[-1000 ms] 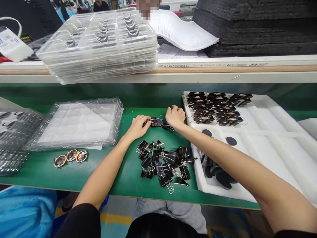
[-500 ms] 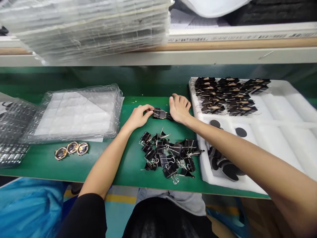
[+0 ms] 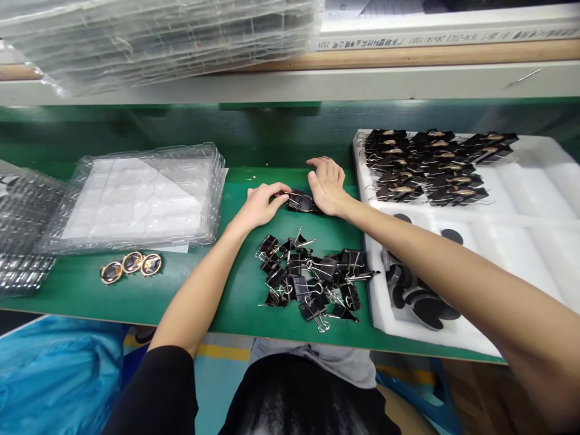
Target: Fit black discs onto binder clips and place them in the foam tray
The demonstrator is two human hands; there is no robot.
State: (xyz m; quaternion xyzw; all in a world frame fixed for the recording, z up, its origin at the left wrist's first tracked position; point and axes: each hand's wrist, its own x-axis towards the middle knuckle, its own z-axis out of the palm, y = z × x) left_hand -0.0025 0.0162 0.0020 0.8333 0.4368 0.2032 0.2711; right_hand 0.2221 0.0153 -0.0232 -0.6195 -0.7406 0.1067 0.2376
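Only readable print: a strip of text along the front edge of the long white shelf board [image 3: 453, 33] at top right. It starts with "2509", followed by small characters and something like a bracketed code, too small and blurred to read. No other legible print.

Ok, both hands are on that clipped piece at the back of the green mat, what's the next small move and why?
Probably lift the black binder-clipped oval piece rightward to the white foam tray. The left hand and right hand pinch it between them on the mat, and similar clipped pieces already lie in rows in that tray's far section.
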